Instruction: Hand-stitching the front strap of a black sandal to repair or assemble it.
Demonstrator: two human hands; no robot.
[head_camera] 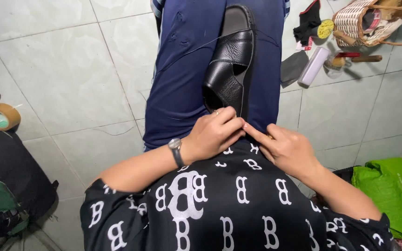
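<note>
Sandal: black leather sandal [231, 65] lay sole-edge up along the person's lap, on the dark blue trousers [182, 69], toe end pointing away from the body.
Left hand: left hand [215, 132], with a wristwatch [176, 145] on the wrist, was curled closed at the near end of the sandal, fingertips pinched together on something too small to make out.
Right hand: right hand [287, 148] lay just beside the left, fingers bent, index finger touching the left fingertips; whether it gripped anything could not be told.
Thread: a thin dark thread [196, 49] ran from the sandal across the trousers.
Handling: the leather straps looked soft and creased, likely to fold under pressure; the sole looked stiffer and probably gave the firmer hold. The sandal seemed light, and its smooth leather might slip on the cloth.
Where to hold: judged best by the sole edge or heel end, not by the straps.
Around: tiled floor [61, 69], roll of brown tape [1, 117], woven basket [359, 21], green bag [389, 193].
</note>
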